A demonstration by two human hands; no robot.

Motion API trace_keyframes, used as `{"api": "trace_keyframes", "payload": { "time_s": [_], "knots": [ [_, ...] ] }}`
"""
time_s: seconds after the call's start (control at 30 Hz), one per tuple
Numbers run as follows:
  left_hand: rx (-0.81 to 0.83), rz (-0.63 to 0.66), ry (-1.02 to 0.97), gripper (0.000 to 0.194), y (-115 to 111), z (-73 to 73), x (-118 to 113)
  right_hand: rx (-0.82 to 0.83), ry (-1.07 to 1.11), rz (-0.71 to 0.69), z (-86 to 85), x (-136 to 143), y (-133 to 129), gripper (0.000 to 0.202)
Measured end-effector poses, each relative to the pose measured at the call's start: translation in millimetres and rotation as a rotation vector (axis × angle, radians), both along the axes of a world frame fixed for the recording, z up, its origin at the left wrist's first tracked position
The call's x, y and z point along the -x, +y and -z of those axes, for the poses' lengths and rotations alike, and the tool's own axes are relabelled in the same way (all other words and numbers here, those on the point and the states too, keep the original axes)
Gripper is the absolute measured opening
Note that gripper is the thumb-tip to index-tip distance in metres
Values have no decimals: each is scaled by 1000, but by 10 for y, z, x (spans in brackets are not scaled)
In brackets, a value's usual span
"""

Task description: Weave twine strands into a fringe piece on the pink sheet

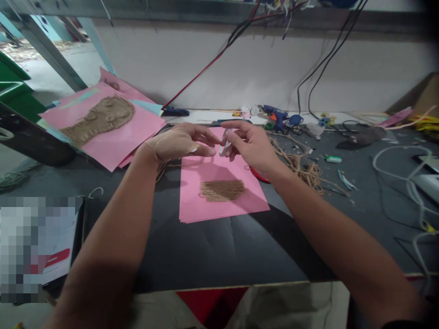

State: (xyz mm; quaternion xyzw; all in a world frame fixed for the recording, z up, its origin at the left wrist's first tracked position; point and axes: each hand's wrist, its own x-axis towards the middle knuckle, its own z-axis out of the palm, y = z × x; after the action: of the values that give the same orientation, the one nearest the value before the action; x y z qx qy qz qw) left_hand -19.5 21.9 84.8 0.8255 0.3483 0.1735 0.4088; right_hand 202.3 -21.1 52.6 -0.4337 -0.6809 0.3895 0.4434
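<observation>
The left hand (181, 140) is spread; the right hand (250, 144) pinches a white piece (225, 142). Right of that hand lies messy twine (302, 169).

From my remote seat I see my left hand (185, 140), with a tan wrap (173, 145) around its palm, thumb and fingers parted, facing my right hand (252, 144), whose fingers pinch a small whitish object (226, 140). Below them, a rectangular pink paper sheet (199, 171) bearing a flat patch of brown twine rows (222, 189) lies on the black counter (192, 256). I see loose brown twine (303, 169) tangled at right, and a blue glue gun (279, 118) farther back.
</observation>
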Motion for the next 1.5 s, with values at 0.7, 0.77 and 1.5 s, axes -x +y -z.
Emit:
{"api": "trace_keyframes", "payload": {
  "time_s": [0.7, 0.77, 1.5],
  "knots": [
    [-35, -7, 122, 32, -82, -76, -142, 38, -153, 19, 34, -98, 58, 22],
    [-38, -4, 105, 32, -75, -65, -140, 48, -121, 22, 65, -110, 83, 21],
    [-69, -148, -78, 25, -82, -10, -172, -33, -131, 26, 227, -107, 151, 4]
  ]
}}
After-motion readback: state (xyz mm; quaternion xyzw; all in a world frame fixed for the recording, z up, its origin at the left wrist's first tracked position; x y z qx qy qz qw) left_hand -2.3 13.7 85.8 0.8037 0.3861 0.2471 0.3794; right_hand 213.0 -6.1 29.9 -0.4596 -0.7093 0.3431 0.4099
